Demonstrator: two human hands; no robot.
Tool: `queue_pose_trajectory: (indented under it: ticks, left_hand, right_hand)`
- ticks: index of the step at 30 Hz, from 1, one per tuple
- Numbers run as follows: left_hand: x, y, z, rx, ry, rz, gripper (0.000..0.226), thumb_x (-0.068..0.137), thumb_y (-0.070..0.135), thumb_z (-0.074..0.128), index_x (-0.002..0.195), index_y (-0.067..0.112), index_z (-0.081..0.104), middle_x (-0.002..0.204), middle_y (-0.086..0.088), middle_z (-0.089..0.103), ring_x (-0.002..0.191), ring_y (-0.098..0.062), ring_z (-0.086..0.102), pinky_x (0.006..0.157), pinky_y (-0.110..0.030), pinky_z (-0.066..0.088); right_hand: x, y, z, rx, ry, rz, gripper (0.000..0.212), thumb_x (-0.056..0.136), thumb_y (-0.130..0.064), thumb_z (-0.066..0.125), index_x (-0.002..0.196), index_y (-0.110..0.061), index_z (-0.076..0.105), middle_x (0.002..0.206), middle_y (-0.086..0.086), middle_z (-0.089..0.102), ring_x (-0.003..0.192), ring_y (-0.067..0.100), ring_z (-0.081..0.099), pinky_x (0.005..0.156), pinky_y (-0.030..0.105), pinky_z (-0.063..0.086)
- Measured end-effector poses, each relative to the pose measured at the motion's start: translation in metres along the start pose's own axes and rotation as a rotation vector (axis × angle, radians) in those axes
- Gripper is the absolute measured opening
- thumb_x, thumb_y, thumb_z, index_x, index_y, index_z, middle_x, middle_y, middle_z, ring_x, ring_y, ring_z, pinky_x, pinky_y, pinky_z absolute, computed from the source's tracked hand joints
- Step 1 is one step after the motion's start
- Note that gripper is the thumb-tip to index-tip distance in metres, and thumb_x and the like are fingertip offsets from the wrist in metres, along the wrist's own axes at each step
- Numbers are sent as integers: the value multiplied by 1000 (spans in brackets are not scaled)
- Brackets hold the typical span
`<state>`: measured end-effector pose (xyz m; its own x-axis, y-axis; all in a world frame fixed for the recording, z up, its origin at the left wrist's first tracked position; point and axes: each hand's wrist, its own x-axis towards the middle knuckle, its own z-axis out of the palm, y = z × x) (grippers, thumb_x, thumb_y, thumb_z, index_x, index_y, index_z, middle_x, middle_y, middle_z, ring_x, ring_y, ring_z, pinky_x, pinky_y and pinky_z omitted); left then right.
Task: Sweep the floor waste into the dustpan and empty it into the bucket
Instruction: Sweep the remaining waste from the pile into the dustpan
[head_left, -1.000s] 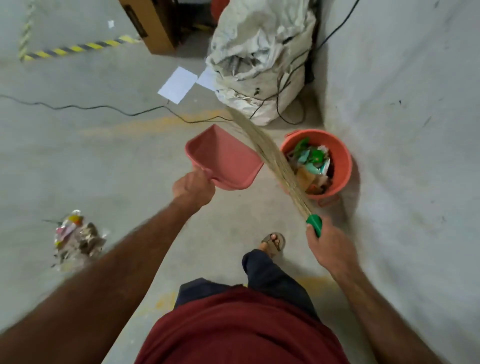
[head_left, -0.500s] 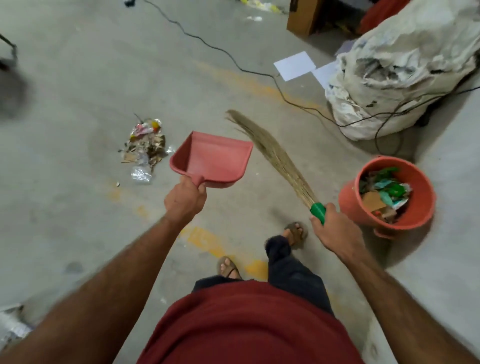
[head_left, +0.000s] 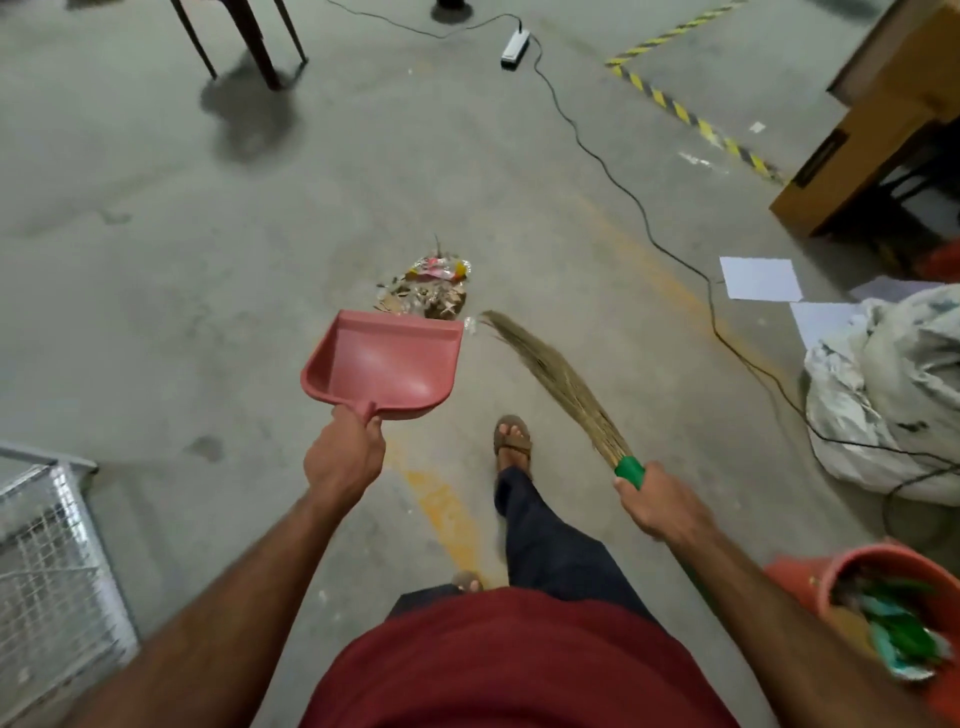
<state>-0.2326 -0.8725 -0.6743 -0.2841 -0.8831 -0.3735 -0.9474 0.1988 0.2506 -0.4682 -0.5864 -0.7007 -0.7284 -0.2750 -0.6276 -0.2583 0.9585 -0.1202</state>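
1. The floor is grey, stained concrete with a worn yellow-orange painted line running from 6 o'clock up toward 2 o'clock.
2. A small heap of mixed floor waste, wrappers and dry scraps, lies at the centre of the view, just past the dustpan's front edge.
3. The left hand is curled round the short handle of a pink plastic dustpan, holding it off the floor with its open mouth toward the heap.
4. The right hand is clamped on the green plastic grip of a straw-bristled grass broom; the bristle tips reach toward the heap's right side.
5. An orange plastic bucket, partly filled with green and mixed rubbish, sits at 4 o'clock by the frame edge, well apart from the heap.
6. A crumpled white sack stands at 3 o'clock, with white paper sheets beside it.
7. A black cable runs from a white power strip at 12 o'clock down toward the sack.
8. Yellow-and-black hazard tape and a brown cardboard box lie at 2 o'clock.
9. Dark furniture legs stand at 11 o'clock; a white wire-mesh cage fills 8 o'clock.
10. A sandalled foot steps forward between the two hands.
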Motion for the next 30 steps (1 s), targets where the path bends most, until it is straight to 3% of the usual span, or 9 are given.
queue_pose_trajectory:
  ticks: [2,4,10,15,22,26,30]
  left_hand:
    - [23,-5,0,-48,23,-62,39,103,36,45,118,0,46,117,-26,64,107,-45,62,86,-47,47]
    - [48,-5,-1,-88,36,-112,39,103,35,46,118,-1,47,116,-26,63,106,-45,62,85,-47,46]
    - [155,29,4,-156,56,-287,35,99,32,54,113,0,51,112,-23,64,102,-45,61,83,-48,47]
    - [254,72,41,-108,31,-377,27,97,30,57,105,5,52,104,-19,64,97,-43,60,82,-49,50]
    - [378,115,131,-151,7,-527,29,97,32,58,104,4,53,105,-21,63,104,-46,58,87,-50,47]
    - [420,115,167,-178,15,-620,29,97,33,58,105,6,54,104,-17,63,103,-43,59,89,-51,49]
    - [445,100,181,-230,58,-735,32,96,34,59,109,5,56,107,-18,64,107,-45,58,91,-52,48]
  right_hand:
    - [35,-24,-7,34,-19,14,49,96,-56,46,122,-15,46,101,9,64,83,25,68,79,44,60]
    - [69,-50,-18,88,-59,35,43,98,-50,49,120,-13,44,94,10,64,76,23,68,70,40,62]
    - [202,-135,-63,93,-195,105,39,103,-35,51,118,0,52,76,11,63,60,19,61,47,29,48]
    - [336,-187,-57,112,-327,191,42,101,-36,51,120,2,54,83,15,68,65,23,63,53,30,51]
    - [498,-264,0,23,-460,87,35,102,-33,50,120,-4,51,93,15,68,66,20,63,48,28,47]
    - [529,-278,28,-3,-524,10,34,101,-41,50,118,-12,48,97,12,66,66,18,63,51,29,52]
    - [513,-261,14,109,-520,-41,23,102,-42,51,111,-21,49,83,10,65,57,17,61,48,27,51]
